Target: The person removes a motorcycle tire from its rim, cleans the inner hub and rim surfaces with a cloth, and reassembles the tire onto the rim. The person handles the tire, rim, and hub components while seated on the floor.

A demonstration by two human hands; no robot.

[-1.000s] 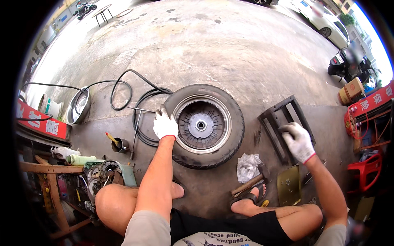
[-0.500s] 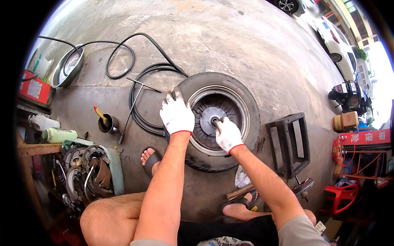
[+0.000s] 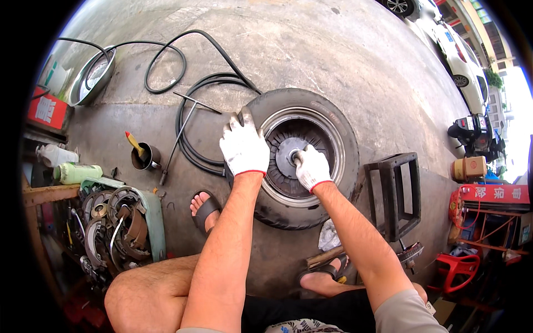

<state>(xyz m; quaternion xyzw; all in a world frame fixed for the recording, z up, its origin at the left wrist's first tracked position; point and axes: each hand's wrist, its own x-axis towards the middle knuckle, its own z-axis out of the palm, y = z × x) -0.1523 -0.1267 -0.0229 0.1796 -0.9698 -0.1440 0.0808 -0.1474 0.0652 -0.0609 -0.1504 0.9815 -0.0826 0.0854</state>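
A tyre on a metal rim lies ahead of me, with a round hub plate inside. My gloved left hand rests on the tyre's left side, fingers apart and somewhat bent. My gloved right hand has its fingers curled on the hub centre; its fingertips are partly hidden. A T-handled tool lies left of the tyre beside a coiled black hose. A crumpled plastic bag sits below the tyre, near a wooden handle.
Left are a basin, a cup with a yellow brush and a green container of brake shoes. Right are a black metal frame, a red chair and a scooter. Cars stand beyond.
My right hand has moved left from over the metal frame onto the hub centre. My left hand remains at the tyre's left side. The camera's view has tilted and shifted.
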